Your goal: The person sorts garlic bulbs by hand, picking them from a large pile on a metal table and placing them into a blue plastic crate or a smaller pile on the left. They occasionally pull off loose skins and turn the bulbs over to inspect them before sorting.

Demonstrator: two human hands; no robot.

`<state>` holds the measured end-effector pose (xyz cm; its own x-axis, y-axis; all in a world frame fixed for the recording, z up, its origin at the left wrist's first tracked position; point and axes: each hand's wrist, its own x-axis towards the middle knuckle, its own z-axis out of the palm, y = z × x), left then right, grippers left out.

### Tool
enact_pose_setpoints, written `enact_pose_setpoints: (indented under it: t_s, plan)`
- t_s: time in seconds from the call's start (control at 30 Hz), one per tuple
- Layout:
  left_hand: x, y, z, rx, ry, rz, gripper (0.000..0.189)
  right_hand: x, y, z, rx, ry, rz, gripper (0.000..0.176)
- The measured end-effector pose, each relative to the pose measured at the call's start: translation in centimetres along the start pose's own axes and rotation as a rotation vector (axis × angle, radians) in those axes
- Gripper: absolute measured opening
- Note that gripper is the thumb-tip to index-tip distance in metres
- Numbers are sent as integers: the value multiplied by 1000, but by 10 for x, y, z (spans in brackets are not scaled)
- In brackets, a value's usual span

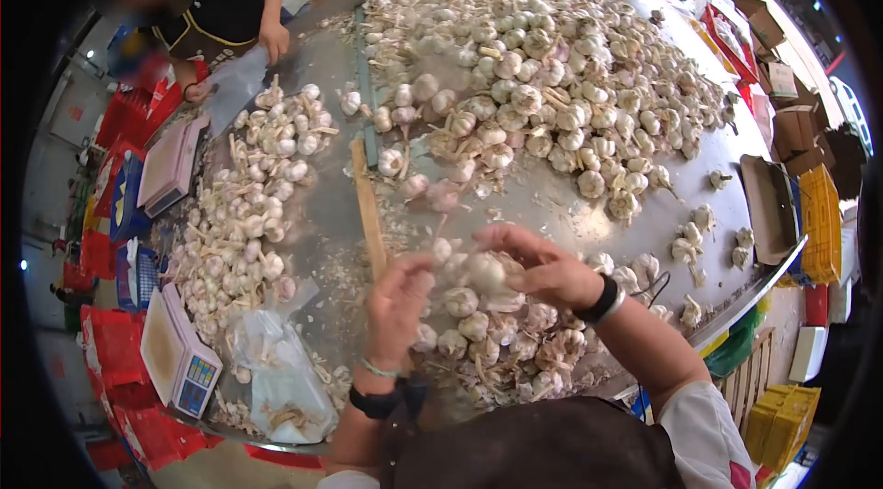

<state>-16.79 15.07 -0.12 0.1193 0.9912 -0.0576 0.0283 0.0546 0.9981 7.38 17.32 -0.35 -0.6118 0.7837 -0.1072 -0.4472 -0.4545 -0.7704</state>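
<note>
My left hand point(397, 305) is raised over the near part of the table, its fingers smeared by motion, so whether they hold anything does not show. Across from it, my right hand point(552, 273) curls its thumb and fingers around a blurred garlic bulb point(487, 274). Beneath both hands lies a pile of garlic bulbs point(487, 333) with loose skins. A wooden strip point(370, 213) runs up the table just beyond my left hand. Farther off spreads a large heap of untrimmed garlic point(552, 75) with stalks.
Another heap of garlic point(244, 222) lines the table's left side, beside two scales point(179, 351) and a plastic bag point(280, 374). A co-worker point(221, 1) handles a clear bag at the far left. Yellow crates point(819, 222) stand past the right edge.
</note>
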Motion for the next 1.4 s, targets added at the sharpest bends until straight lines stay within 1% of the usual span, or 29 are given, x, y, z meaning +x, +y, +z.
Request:
enact_pose_setpoints:
  t_s: [0.03, 0.07, 0.13, 0.17, 0.2, 0.23, 0.27, 0.3, 0.37, 0.4, 0.47, 0.53, 0.6, 0.63, 0.67, 0.7, 0.73, 0.77, 0.8, 0.87, 0.9, 0.97, 1.03, 1.17, 1.33, 1.4]
  plan:
    - [-6, 3, 18, -121, -93, 12, 24, -19, 1, 5, 202, -18, 27, 71]
    - [-13, 5, 34, -220, -154, 7, 23, -34, 1, 10, 284, -12, 34, 73]
    - [-24, 7, 55, -299, -279, 32, 24, -63, 14, 23, 442, 126, 24, 77]
    - [-28, 6, 60, -319, -340, 47, 25, -72, 14, 32, 377, 148, -23, 78]
    - [-31, 6, 65, -338, -400, 62, 28, -83, 18, 33, 393, 187, -53, 66]
    - [-35, 11, 73, -304, -397, 138, 27, -92, 19, 34, 394, 215, -60, 58]
    - [-38, 13, 77, -306, -411, 131, 27, -99, 18, 36, 396, 241, -68, 51]
    - [-41, 15, 80, -268, -418, 137, 26, -106, 19, 36, 403, 250, -76, 51]
    - [-45, 15, 85, -214, -422, 161, 23, -118, 21, 35, 257, 227, -120, 41]
    - [-45, 19, 88, -210, -430, 158, 23, -121, 20, 35, 262, 231, -127, 41]
    - [-46, 27, 91, -264, -469, 105, 20, -124, 20, 35, 143, 171, -210, 35]
    - [-47, 19, 89, -227, -467, 116, 18, -127, 21, 34, 95, 184, -250, 31]
    - [-49, 18, 88, -189, -461, 132, 16, -129, 17, 33, -508, 167, -431, 29]
    - [-51, 21, 87, -153, -404, 77, 15, -132, 16, 32, -702, 171, -467, 29]
    - [-52, 23, 88, -117, -346, 21, 14, -132, 15, 33, -698, 171, -474, 29]
    - [-49, 23, 88, -109, -348, 22, 14, -132, 13, 33, -910, 176, -531, 31]
    - [-46, 23, 88, 44, -290, 235, 14, -131, 12, 34, -1122, 182, -585, 32]
    - [-43, 23, 89, 197, -230, 447, 14, -130, 11, 37, -1227, 201, -609, 32]
    - [-42, 24, 89, 205, -232, 448, 14, -129, 12, 37, -1221, 203, -615, 32]
    - [-41, 28, 90, 311, -185, 536, 15, -128, 13, 36, -1477, 205, -646, 28]
    - [-41, 29, 90, 316, -188, 537, 15, -129, 14, 36, -1509, 197, -626, 25]
    - [-39, 30, 89, 405, -172, 603, 16, -128, 16, 33, -1519, 194, -633, 25]
    - [-39, 31, 89, 459, -167, 630, 17, -127, 17, 32, -1531, 194, -640, 25]
    - [-38, 34, 91, 607, -122, 682, 19, -128, 14, 34, -1596, 180, -576, 23]
    - [-36, 38, 91, 701, -138, 683, 15, -128, 8, 31, -1667, 174, -550, 20]
    - [-35, 39, 91, 734, -159, 671, 14, -128, 8, 28, -1710, 131, -517, 20]
